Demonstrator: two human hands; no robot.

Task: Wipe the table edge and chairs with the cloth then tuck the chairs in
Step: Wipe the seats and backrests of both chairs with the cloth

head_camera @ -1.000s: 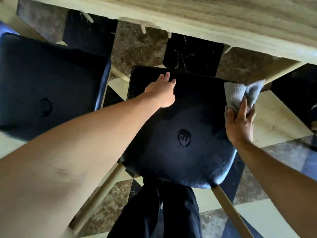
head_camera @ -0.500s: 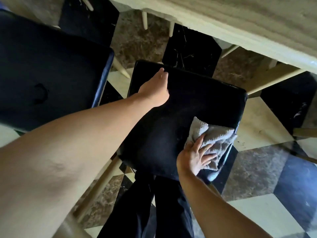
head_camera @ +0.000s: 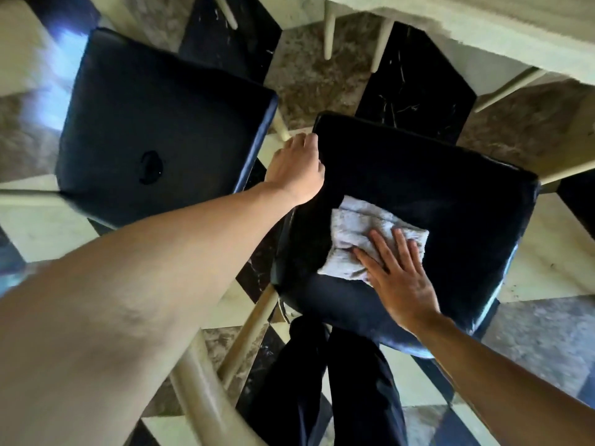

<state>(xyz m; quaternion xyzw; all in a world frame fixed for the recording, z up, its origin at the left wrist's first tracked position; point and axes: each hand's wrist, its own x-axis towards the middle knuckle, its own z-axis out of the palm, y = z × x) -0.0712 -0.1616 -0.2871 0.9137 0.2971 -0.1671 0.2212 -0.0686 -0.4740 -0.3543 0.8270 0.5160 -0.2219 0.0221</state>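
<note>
Your grey cloth (head_camera: 360,239) lies crumpled on the black padded seat of the nearer chair (head_camera: 450,194), toward the seat's left-front part. Your right hand (head_camera: 402,284) presses flat on the cloth's near edge, fingers spread and straight; the grip is wide, palm down, pinning the cloth rather than closing around it. Your left hand (head_camera: 297,169) curls over the seat's far-left corner, its grip closed on the cushion edge, with the fingertips hidden below the rim.

A second chair (head_camera: 154,123) with a matching black seat stands just beside it on your left, apart from the first; a small embossed mark sits in the middle of its cushion, too dark to read. No lettering is legible anywhere.

The pale worktop (head_camera: 483,24) edge runs across the upper right, beyond both chairs, with cream legs beneath it. Dark trouser legs (head_camera: 338,381) show under the nearer seat. The floor (head_camera: 553,259) is a pattern of cream, brown and black marble tiles.
</note>
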